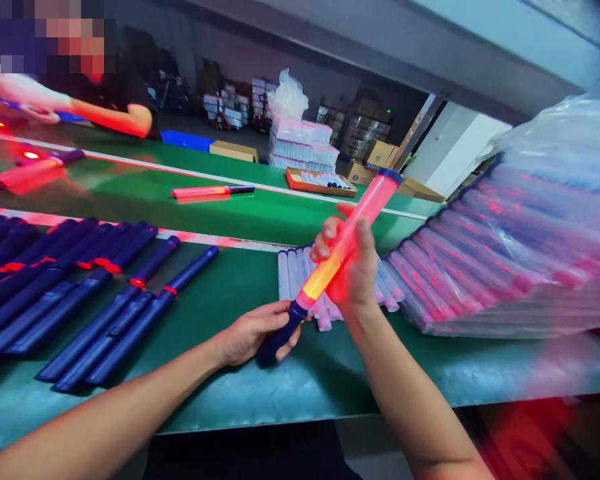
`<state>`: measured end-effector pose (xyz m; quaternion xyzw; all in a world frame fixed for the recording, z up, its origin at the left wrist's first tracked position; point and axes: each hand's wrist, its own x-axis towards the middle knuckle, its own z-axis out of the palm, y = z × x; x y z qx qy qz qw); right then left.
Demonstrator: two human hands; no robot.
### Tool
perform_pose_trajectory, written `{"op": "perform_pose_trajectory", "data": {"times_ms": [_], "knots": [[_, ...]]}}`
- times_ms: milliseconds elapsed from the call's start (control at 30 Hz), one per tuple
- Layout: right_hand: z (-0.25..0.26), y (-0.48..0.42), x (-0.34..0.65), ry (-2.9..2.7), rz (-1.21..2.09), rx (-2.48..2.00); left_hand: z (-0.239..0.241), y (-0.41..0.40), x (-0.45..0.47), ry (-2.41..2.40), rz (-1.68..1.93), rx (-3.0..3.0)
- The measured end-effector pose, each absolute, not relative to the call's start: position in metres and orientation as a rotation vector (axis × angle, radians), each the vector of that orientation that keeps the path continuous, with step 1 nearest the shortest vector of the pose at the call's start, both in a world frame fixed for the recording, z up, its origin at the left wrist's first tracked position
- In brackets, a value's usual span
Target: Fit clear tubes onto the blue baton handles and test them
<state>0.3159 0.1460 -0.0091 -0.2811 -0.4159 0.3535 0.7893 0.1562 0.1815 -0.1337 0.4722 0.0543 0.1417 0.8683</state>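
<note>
A lit light stick [333, 260] is held slantwise in front of me, its tube glowing red and orange. My left hand [260, 333] grips its dark blue handle at the lower end. Around the tube, my right hand [355, 267] has its fingers and thumb wrapped. A dark blue cap tops the far end. Behind my right hand lie several pale tubes [293, 270] with pink ends. To the left of my left hand, several dark blue handles [125, 333] rest on the green table, some with red glowing rings.
A plastic-wrapped stack of tubes [480, 247] stands at the right. Beyond the white strip runs a green belt [210, 220] with lit sticks [205, 192] on it. An orange tray [320, 187] sits on the far side. Another person's arm [110, 117] reaches in at the upper left.
</note>
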Motion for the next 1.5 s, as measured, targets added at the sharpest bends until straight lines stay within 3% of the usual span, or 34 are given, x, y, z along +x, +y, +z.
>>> {"op": "perform_pose_trajectory", "data": {"times_ms": [300, 800, 867, 1033, 1100, 1233, 1400, 1500], "knots": [[0.013, 0.121, 0.280, -1.077, 0.628, -0.617, -0.095, 0.155, 0.164, 0.117, 0.715, 1.424], [-0.011, 0.131, 0.280, -1.217, 0.734, -0.573, -0.122, 0.145, 0.171, 0.242, 0.911, 1.385], [-0.016, 0.143, 0.301, -1.264, 0.682, -0.711, -0.113, 0.155, 0.176, 0.417, 0.888, 1.538], [-0.043, 0.155, 0.383, -1.454, 0.123, -1.859, -0.059, 0.238, 0.207, 0.879, 0.857, 1.871], [-0.054, 0.146, 0.407, -1.492, 0.053, -2.129, -0.037, 0.286, 0.206, 1.030, 0.873, 1.960], [-0.075, 0.117, 0.428, -1.552, 0.077, -2.445, -0.025, 0.343, 0.160, 1.395, 0.733, 2.169], [-0.091, 0.105, 0.425, -1.648, 0.111, -2.553, -0.057, 0.340, 0.095, 1.633, 0.304, 2.244], [-0.092, 0.112, 0.422, -1.632, 0.158, -2.582, -0.069, 0.334, 0.090, 1.593, 0.290, 2.246]]}}
